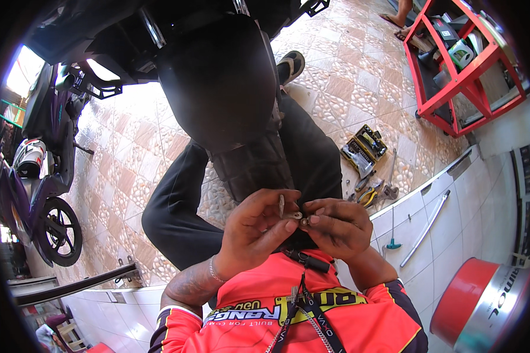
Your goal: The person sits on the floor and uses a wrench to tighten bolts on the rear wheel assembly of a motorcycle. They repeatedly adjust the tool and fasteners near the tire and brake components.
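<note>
My left hand [250, 226] is closed in a pinch on a small metal part [297, 216] with a round end. A thin, flat metal piece [281, 206] stands up between its fingers and thumb. My right hand [340, 228] meets it from the right, its thumb and fingers pinching a small, dark metal fitting [305, 222] that lies against or very close to the part in my left hand. The exact kind of these pieces is too small to tell. Just beyond my hands is the black rear fender [218, 88] of a motorcycle, with its tyre [250, 162] between my legs.
An opened tool case [364, 148] lies on the tiled floor to the right, beside yellow-handled pliers [368, 197] and a wrench [391, 170]. A red cart [453, 100] stands at far right, a red-and-silver drum [483, 300] nearer. Another motorcycle [47, 170] is parked left.
</note>
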`<control>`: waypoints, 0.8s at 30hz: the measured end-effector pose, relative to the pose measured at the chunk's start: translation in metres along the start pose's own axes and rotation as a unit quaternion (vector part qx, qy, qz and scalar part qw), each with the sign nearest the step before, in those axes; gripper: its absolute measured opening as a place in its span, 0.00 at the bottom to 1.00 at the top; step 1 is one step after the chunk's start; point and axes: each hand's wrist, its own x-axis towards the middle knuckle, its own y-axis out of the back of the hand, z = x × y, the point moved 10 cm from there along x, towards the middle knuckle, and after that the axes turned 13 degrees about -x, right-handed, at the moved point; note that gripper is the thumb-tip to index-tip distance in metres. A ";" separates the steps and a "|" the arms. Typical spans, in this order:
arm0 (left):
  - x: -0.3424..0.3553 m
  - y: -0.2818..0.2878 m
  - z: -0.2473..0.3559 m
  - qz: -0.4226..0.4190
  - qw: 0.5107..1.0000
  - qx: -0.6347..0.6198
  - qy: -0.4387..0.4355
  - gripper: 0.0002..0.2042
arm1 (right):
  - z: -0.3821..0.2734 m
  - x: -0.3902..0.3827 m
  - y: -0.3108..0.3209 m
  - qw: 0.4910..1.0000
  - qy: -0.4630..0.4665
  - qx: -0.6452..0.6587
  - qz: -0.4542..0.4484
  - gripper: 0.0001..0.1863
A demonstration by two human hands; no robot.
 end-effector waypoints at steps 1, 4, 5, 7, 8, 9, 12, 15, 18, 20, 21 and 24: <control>0.000 0.000 0.000 -0.003 1.000 -0.009 0.001 0.19 | -0.002 0.000 -0.001 1.000 0.014 -0.005 0.000 0.21; -0.001 0.000 0.001 -0.008 1.000 -0.010 -0.003 0.19 | -0.004 0.000 -0.003 0.999 0.035 -0.002 0.009 0.22; -0.001 0.000 0.001 -0.006 1.000 -0.010 -0.004 0.19 | -0.005 0.000 -0.004 0.999 0.043 -0.001 0.007 0.22; -0.001 0.003 -0.001 0.005 0.999 -0.045 -0.002 0.20 | -0.004 0.001 -0.006 0.999 0.051 0.016 0.010 0.22; -0.001 0.003 -0.001 0.003 0.998 -0.056 0.001 0.20 | -0.003 0.002 -0.005 0.998 0.050 0.031 0.013 0.21; -0.001 0.003 -0.001 0.001 0.998 -0.067 0.004 0.20 | -0.001 0.004 -0.006 0.997 0.048 0.050 0.015 0.21; -0.001 0.005 -0.004 0.012 0.995 -0.099 0.029 0.20 | 0.005 0.009 -0.008 0.996 0.044 0.079 -0.011 0.21; 0.000 0.004 -0.003 0.012 0.992 -0.111 0.054 0.19 | 0.011 0.015 -0.008 0.993 0.042 0.112 -0.018 0.20; 0.000 0.006 -0.002 0.031 0.991 -0.107 0.068 0.19 | 0.016 0.022 -0.008 0.990 0.049 0.130 -0.021 0.20; 0.000 0.007 -0.001 0.040 0.991 -0.105 0.071 0.20 | 0.019 0.026 -0.009 0.989 0.055 0.134 -0.029 0.19; 0.001 0.006 -0.001 0.038 0.991 -0.106 0.071 0.20 | 0.020 0.028 -0.009 0.988 0.053 0.145 -0.030 0.18; 0.001 0.007 0.000 0.040 0.991 -0.106 0.070 0.20 | 0.021 0.031 -0.009 0.985 0.052 0.159 -0.037 0.17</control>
